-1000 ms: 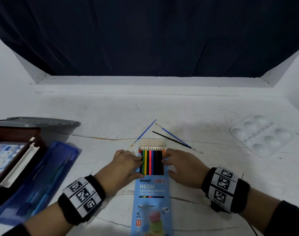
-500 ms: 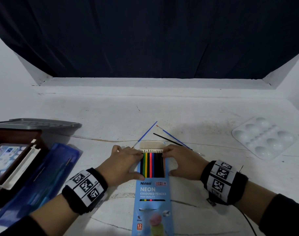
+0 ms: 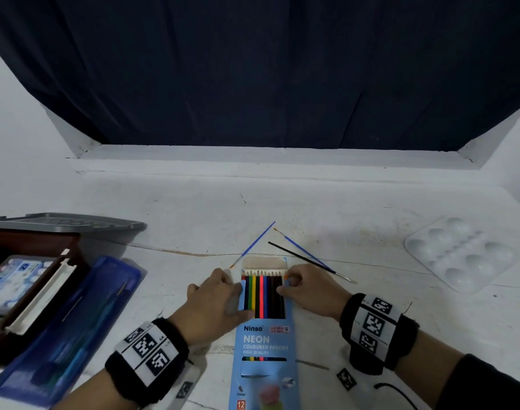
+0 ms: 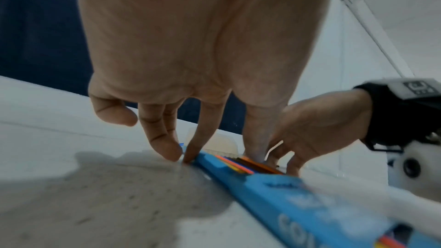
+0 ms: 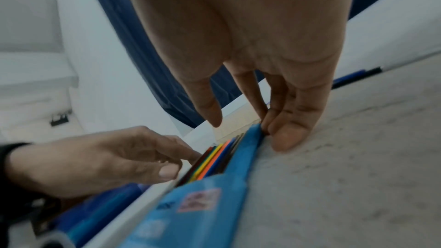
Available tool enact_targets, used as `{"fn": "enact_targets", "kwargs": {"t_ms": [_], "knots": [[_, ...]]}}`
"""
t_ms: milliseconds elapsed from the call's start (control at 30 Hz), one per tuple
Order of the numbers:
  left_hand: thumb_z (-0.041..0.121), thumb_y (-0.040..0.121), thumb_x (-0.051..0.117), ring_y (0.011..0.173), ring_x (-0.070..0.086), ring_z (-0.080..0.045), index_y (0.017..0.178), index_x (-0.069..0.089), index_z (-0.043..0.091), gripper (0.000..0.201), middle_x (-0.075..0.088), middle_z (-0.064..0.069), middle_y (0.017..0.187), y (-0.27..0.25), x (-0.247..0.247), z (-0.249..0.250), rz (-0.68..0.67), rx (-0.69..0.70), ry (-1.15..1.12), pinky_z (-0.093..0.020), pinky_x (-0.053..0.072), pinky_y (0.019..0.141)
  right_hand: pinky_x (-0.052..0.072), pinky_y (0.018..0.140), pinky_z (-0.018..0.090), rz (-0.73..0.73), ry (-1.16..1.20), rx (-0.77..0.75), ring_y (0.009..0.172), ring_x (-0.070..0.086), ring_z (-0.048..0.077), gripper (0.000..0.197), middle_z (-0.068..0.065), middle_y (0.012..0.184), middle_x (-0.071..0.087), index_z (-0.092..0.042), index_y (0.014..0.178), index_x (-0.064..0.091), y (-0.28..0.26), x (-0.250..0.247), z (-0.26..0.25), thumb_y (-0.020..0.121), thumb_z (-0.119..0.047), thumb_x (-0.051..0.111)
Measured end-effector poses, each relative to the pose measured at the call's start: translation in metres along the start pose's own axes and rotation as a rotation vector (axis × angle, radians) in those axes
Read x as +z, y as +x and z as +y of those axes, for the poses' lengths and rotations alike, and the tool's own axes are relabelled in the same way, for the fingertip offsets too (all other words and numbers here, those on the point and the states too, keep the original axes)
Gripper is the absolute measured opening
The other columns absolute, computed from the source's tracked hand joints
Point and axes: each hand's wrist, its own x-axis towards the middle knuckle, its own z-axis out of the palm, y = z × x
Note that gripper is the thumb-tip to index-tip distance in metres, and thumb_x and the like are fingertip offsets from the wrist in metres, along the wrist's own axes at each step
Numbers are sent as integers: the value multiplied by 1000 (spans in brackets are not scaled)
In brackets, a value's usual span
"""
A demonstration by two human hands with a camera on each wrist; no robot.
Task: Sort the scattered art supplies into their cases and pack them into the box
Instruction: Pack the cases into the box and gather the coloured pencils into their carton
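A blue pencil box lies flat in front of me, far end open, beige flap folded back. Coloured pencils show in a row inside. My left hand sits at the box's left edge, fingertips down against its side and the thumb pressing the pencils. My right hand is at the right edge. Its fingertips push on the blue side flap while the thumb hovers free. Three thin brushes, two blue and one black, lie just beyond the box.
A white paint palette rests at the right. On the left stands a brown box holding a paint set, with a grey lid behind it and a blue transparent case leaning beside it.
Both hands have slid a little farther along the box toward the pencil tips. The box and the brushes have stayed where they were.
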Motion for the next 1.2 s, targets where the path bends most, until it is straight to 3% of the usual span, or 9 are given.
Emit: {"fn": "enact_targets", "kwargs": {"t_ms": [133,333,433,567,700,767,867,1067,1200], "knots": [[76,79,50,94,64,-12,104,68,24,61,69,6,94,5,-8,1,50,-86,-421,-48,51,88,58,77,38,-36,495,121,93,69,25,26,14,104,69,-5,107,63,-2,-7,-8,94,-28,62],[57,93,51,88,73,-16,98,71,13,49,77,0,93,-6,-59,16,226,-36,-950,-38,52,94,55,76,44,10,938,159,77,65,26,45,10,83,66,-12,97,66,-17,-50,-39,96,-54,50],[52,98,46,84,71,-23,94,73,14,46,76,-4,87,-11,-90,26,338,12,-936,-33,52,88,55,73,40,-4,995,79,72,65,23,44,6,79,66,-11,94,70,-22,-71,-62,94,-53,55],[57,97,44,69,64,-19,68,64,20,52,66,1,67,-15,-117,39,525,119,-746,-39,51,79,60,79,41,47,881,-177,89,70,26,32,8,101,73,-2,113,65,-27,-82,-83,97,-28,60],[56,90,57,61,57,-21,69,62,17,44,61,-4,62,-16,-128,47,595,194,-640,-28,42,57,61,73,40,241,648,-416,83,72,24,13,10,92,70,0,91,66,-36,-83,-94,92,-13,66],[56,87,59,65,58,-16,79,66,12,45,62,-5,66,-19,-132,47,587,242,-581,-22,42,60,61,68,39,313,555,-501,80,71,20,9,6,86,69,-3,86,66,-38,-81,-95,90,-11,68],[49,84,67,82,64,-14,96,71,30,23,70,6,84,-28,-144,45,495,346,-515,-14,47,75,60,67,36,379,552,-582,81,71,20,6,5,86,70,-4,87,67,-38,-79,-95,88,-9,70],[51,87,69,86,64,-15,98,69,32,22,70,13,91,-33,-142,31,601,383,-413,-27,49,80,60,81,42,218,550,-576,98,70,20,25,-1,103,72,-10,106,69,-37,-76,-92,83,-4,75],[46,83,77,85,65,-14,97,70,32,21,70,14,92,-33,-132,24,607,406,-443,-26,50,78,59,75,49,260,532,-559,92,69,24,21,-2,99,71,-11,97,70,-37,-63,-86,81,-1,77]]}}
